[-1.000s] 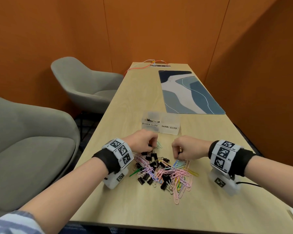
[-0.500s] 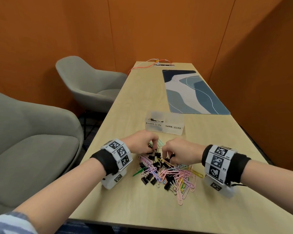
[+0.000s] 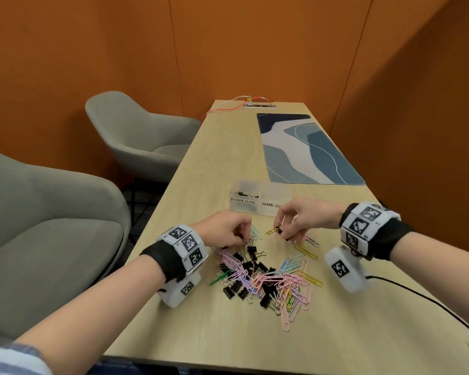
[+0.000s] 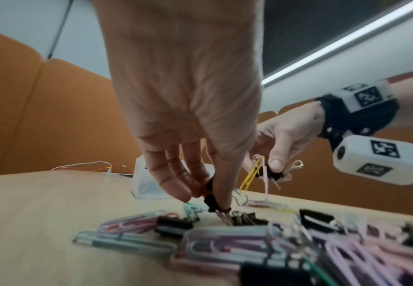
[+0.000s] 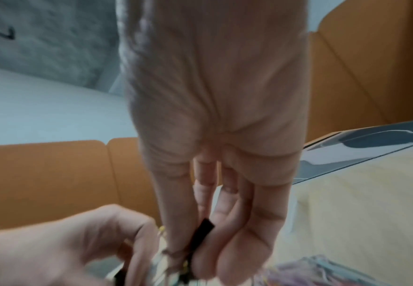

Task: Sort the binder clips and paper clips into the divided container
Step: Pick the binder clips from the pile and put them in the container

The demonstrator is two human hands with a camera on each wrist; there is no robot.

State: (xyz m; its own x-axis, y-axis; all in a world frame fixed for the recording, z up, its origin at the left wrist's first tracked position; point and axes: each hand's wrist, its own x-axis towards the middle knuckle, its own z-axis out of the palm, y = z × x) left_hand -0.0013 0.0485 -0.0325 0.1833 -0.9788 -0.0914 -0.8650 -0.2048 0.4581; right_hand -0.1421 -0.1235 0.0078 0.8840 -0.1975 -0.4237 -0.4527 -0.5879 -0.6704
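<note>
Right hand has risen off pile, now pinching black binder clip with yellow paper clip snagged on it; box just beyond grip. Left hand still low, pinching binder clip at pile edge. Judgement: shed snagged paper clip before drop

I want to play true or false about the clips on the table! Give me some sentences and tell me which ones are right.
1. The right hand pinches a black binder clip with a yellow paper clip hanging from it. True.
2. The left hand lies flat and holds nothing. False: it pinches a black binder clip at the pile.
3. The "BINDER CLIPS" compartment already holds some clips. True.
4. The container sits on the blue mat. False: it stands on bare table, nearer than the mat.
</note>
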